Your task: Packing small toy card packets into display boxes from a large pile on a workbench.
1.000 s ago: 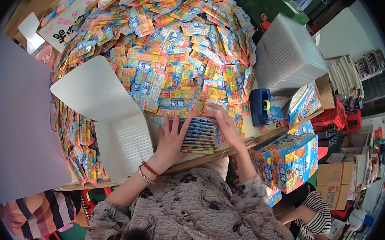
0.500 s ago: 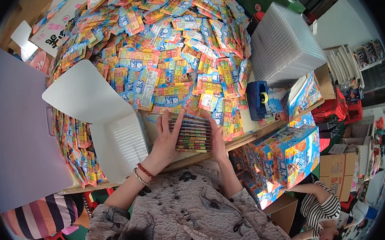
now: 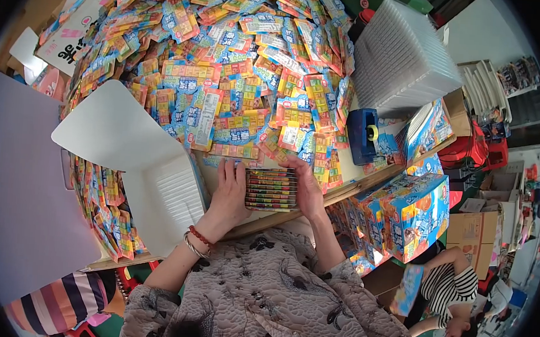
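Observation:
Between my two hands stands a stack of colourful candy-style packs (image 3: 271,190), their thin edges facing up in close rows near the table's front edge. My left hand (image 3: 231,189) presses along the stack's left side, fingers pointing away from me. On the right side, my right hand (image 3: 308,187) closes against the packs with its fingertips bent over the far corner. Left of my left hand is a white box (image 3: 144,216) with its lid raised and a ridged plastic tray (image 3: 182,194) inside. A large heap of loose flat packs (image 3: 239,72) spreads beyond my hands.
A stack of clear plastic trays (image 3: 406,59) stands at the back right, behind a blue tape dispenser (image 3: 362,137). Printed blue boxes (image 3: 414,210) are piled beside the table. A co-worker in a striped top (image 3: 446,284) holds a blue printed piece (image 3: 407,289) at lower right.
My left fingers have drawn back from over the stack to its left side. The pack edges now look more even. The co-worker's hand has left the boxes, bringing a printed piece lower.

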`<state>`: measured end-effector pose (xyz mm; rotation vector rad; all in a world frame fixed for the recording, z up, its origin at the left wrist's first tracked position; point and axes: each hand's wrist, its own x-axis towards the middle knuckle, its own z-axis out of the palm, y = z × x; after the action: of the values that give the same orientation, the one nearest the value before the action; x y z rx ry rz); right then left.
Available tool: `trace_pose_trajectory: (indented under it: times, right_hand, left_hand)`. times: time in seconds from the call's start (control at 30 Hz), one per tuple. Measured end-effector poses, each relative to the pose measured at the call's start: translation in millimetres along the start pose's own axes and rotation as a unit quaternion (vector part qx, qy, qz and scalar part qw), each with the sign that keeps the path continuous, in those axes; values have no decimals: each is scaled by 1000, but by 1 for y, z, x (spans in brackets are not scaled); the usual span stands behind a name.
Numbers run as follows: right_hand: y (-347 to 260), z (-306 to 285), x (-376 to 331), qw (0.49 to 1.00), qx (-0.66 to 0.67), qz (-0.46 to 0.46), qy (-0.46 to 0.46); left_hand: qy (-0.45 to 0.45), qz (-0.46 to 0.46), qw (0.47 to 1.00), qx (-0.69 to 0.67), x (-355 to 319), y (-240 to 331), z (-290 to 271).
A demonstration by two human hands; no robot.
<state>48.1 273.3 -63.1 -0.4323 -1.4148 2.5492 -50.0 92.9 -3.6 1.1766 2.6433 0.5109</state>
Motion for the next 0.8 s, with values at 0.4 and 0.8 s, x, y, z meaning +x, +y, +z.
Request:
trace_pose_trajectory:
  times: [0.4, 0.8]
  right_hand:
    - [-9, 1, -2, 999, 48, 2, -12]
    - [-9, -2, -4, 999, 39, 26, -19]
  left_hand:
    - [-63, -7, 995, -72, -2, 4, -5]
    - [-71, -2, 996, -54, -6, 4, -2]
